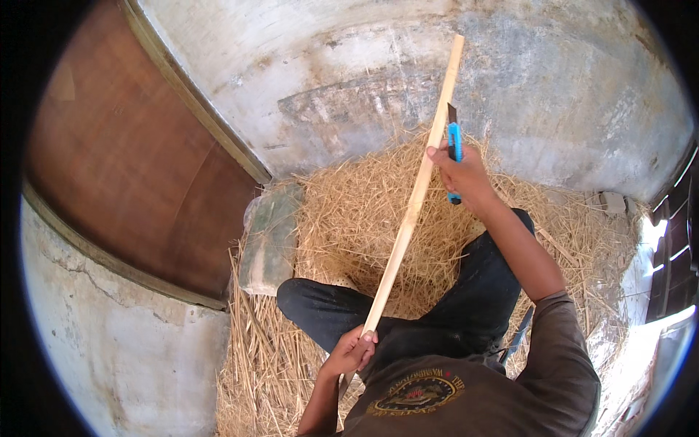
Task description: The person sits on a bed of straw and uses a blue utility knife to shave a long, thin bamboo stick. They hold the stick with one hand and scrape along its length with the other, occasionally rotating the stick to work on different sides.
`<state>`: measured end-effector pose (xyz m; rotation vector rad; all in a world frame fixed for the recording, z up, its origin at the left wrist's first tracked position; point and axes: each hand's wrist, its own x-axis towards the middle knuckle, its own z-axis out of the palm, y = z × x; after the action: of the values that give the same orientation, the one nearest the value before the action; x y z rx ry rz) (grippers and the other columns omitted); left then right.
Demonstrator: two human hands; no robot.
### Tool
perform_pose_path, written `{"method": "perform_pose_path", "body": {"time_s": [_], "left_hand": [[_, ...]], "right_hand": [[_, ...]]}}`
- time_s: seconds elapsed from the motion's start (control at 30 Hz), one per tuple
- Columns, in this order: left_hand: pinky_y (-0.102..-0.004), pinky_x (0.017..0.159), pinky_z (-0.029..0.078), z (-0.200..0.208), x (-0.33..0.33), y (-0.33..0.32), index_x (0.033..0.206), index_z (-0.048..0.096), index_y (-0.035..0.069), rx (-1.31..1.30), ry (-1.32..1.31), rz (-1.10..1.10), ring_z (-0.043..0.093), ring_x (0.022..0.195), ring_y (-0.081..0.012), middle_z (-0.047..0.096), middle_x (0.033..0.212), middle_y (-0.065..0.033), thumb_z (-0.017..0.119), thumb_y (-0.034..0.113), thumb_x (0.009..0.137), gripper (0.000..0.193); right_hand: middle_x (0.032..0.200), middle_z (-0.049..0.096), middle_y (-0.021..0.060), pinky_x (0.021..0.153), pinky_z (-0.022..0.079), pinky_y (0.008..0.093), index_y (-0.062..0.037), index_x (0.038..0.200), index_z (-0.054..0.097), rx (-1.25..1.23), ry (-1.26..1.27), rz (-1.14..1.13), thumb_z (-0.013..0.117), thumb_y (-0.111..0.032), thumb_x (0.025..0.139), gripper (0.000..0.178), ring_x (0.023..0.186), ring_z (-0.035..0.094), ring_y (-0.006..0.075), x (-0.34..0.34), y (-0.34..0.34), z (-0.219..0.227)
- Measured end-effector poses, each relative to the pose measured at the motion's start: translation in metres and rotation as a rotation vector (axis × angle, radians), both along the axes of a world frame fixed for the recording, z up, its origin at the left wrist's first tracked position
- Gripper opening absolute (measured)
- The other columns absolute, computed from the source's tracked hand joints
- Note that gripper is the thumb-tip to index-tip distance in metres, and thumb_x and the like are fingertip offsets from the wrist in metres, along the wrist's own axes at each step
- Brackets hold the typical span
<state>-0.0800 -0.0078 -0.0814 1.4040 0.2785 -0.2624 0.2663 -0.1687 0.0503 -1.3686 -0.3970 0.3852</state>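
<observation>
Grip: left hand closed on long, flat, pale wooden strip; right hand gripping blue plastic box cutter, steel blade out, also touching strip | strip slants above golden straw | seemingly already cut straight, 1 piece; what remains, unclear

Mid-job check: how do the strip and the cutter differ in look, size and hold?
Colour: the strip is pale yellowish; the cutter is bright blue with a dark blade.
Size: the strip is far longer than the cutter.
Hold: the left hand grips the strip near its lower end, while the cutter sits in the right hand.
Both are long and narrow.
</observation>
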Motion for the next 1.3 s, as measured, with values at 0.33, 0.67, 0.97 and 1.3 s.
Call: {"method": "perform_pose_path", "body": {"time_s": [0.33,0.67,0.97,1.3], "left_hand": [[-0.0196,0.048,0.042,0.043,0.129,0.008,0.128,0.043,0.0,0.043,-0.33,0.075,0.052,0.051,-0.0077,0.054,0.08,-0.0037,0.036,0.026,0.102,0.037],[-0.0194,0.038,0.032,0.045,0.176,0.026,0.127,0.046,0.008,-0.089,-0.071,0.218,0.037,0.039,-0.0059,0.044,0.064,0.0005,0.038,0.022,0.101,0.031],[-0.0202,0.043,0.035,0.059,0.176,0.03,0.133,0.037,0.008,-0.014,-0.037,0.148,0.04,0.045,-0.006,0.044,0.072,-0.0008,0.035,0.016,0.101,0.032],[-0.018,0.038,0.031,0.069,0.159,0.025,0.129,0.042,0.008,0.073,-0.025,0.163,0.039,0.042,-0.0042,0.046,0.068,0.0008,0.038,0.015,0.1,0.03]], "right_hand": [[0.053,0.047,-0.0025,0.039,0.029,0.0227,-0.0023,0.087,0.06,-0.009,-0.114,0.101,0.068,-0.02,0.086,0.019,0.041,0.039,0.0045,-0.011,0.055,-0.031],[0.05,0.05,0.0087,0.047,0.04,0.0351,-0.0039,0.067,0.059,-0.618,-0.823,0.245,0.057,-0.053,0.086,0.053,0.045,0.052,0.0219,0.024,0.055,-0.053],[0.046,0.05,0.0108,0.042,0.042,0.0399,-0.0075,0.058,0.056,-0.766,-1.158,0.262,0.055,-0.063,0.08,0.06,0.041,0.054,0.0288,0.025,0.072,-0.077],[0.063,0.059,0.0157,0.06,0.046,0.0416,-0.0053,0.077,0.064,-0.983,-0.68,-0.163,0.047,-0.064,0.085,0.061,0.064,0.061,0.0309,0.084,0.051,-0.063]]}}
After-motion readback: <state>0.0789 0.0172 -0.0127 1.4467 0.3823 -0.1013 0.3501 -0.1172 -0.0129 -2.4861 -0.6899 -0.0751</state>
